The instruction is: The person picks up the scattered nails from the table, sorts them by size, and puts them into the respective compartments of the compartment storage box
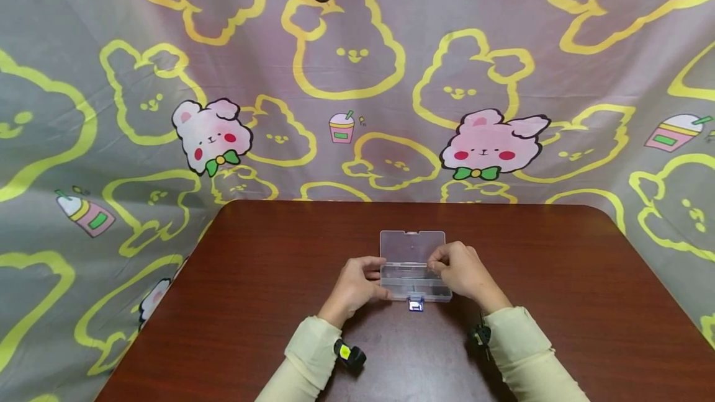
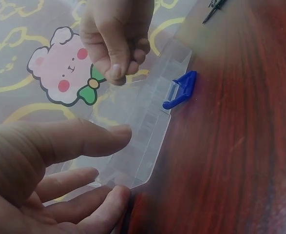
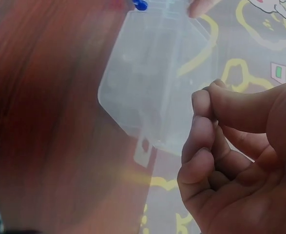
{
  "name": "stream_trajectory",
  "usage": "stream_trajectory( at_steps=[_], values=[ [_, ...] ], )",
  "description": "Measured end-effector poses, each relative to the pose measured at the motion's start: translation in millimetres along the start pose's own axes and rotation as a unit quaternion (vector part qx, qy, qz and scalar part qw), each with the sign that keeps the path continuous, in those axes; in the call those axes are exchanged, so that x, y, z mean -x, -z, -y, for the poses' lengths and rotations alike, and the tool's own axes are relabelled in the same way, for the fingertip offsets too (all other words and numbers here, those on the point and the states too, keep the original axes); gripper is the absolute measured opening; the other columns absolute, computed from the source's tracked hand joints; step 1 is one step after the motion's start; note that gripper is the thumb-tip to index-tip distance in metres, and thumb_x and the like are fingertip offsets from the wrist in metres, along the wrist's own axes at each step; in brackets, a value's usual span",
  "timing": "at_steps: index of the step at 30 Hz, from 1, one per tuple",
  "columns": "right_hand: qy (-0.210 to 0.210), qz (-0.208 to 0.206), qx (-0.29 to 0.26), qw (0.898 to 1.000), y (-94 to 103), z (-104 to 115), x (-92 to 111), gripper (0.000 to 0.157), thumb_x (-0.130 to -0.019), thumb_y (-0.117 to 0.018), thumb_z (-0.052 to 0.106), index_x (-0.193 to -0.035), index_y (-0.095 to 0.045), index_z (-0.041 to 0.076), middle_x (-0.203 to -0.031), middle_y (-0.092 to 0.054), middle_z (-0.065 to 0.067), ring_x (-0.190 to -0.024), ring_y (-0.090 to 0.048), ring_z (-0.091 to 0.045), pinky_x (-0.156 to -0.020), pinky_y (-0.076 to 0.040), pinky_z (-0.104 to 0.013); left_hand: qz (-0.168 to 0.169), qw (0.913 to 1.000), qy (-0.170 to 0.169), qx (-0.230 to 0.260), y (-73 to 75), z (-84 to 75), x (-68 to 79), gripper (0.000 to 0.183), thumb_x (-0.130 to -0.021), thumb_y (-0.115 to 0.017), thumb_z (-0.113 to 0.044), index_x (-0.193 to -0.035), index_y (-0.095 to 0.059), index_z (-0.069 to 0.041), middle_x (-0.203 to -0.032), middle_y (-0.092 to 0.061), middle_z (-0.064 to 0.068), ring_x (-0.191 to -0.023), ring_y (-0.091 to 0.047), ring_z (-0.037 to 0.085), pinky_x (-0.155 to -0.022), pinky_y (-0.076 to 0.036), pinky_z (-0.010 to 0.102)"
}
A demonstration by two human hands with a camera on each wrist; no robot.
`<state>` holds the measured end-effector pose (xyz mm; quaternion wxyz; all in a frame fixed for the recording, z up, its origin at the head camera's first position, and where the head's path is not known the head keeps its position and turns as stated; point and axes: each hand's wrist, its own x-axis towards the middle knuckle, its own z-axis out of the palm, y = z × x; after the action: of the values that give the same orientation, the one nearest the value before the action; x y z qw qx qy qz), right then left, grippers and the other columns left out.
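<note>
A clear plastic storage box point(image 1: 416, 291) lies on the table with its lid point(image 1: 412, 245) raised at the back. A blue latch point(image 1: 416, 305) sticks out from its front edge. At the box's left end, my left hand point(image 1: 355, 283) holds it between thumb and fingers. My right hand point(image 1: 460, 267) is over the right part of the box. In the right wrist view its thumb point(image 3: 245, 109) presses against the curled index finger; no object shows between the fingertips. Details of the compartments are blurred in the wrist views.
The brown wooden table point(image 1: 251, 303) reaches back to a patterned cloth point(image 1: 357, 160), which also hangs at both sides. Each wrist wears a black device, such as the left wrist camera point(image 1: 350, 355).
</note>
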<state>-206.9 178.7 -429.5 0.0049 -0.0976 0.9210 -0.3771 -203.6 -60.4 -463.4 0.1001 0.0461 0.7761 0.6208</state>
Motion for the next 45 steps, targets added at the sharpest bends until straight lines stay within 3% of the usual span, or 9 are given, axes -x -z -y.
stream_trajectory(
  at_steps=[15,32,45],
  values=[
    [-0.028,0.004,-0.027,0.999,18.4,-10,21,0.007,-0.093,-0.070,0.004,-0.088,-0.075,0.002,-0.073,-0.065,-0.005,-0.062,-0.055,-0.017,-0.058,-0.047,-0.034,0.009,0.9997,-0.009,-0.019,-0.6,2.7,-2.8,0.074,-0.058,-0.088,0.015,-0.128,-0.067,0.001,-0.123,-0.066,0.016,-0.103,-0.064,0.029,-0.073,-0.059,0.033],
    [-0.010,-0.004,0.003,1.000,43.1,-39,53,0.006,-0.091,-0.072,0.006,-0.087,-0.075,0.007,-0.080,-0.067,0.003,-0.075,-0.055,-0.017,-0.065,-0.045,-0.034,0.014,0.9995,-0.014,-0.024,0.6,1.6,-2.8,0.075,-0.058,-0.088,0.016,-0.128,-0.065,0.004,-0.118,-0.067,0.018,-0.100,-0.065,0.029,-0.071,-0.058,0.031],
    [-0.038,-0.002,0.014,0.999,61.8,-60,69,0.005,-0.092,-0.071,0.007,-0.089,-0.075,0.008,-0.083,-0.068,0.001,-0.076,-0.054,-0.018,-0.064,-0.044,-0.033,0.009,0.9994,-0.012,-0.032,0.1,0.9,-3.7,0.074,-0.057,-0.089,0.014,-0.127,-0.066,0.004,-0.115,-0.068,0.018,-0.099,-0.064,0.029,-0.071,-0.057,0.031]
  ],
)
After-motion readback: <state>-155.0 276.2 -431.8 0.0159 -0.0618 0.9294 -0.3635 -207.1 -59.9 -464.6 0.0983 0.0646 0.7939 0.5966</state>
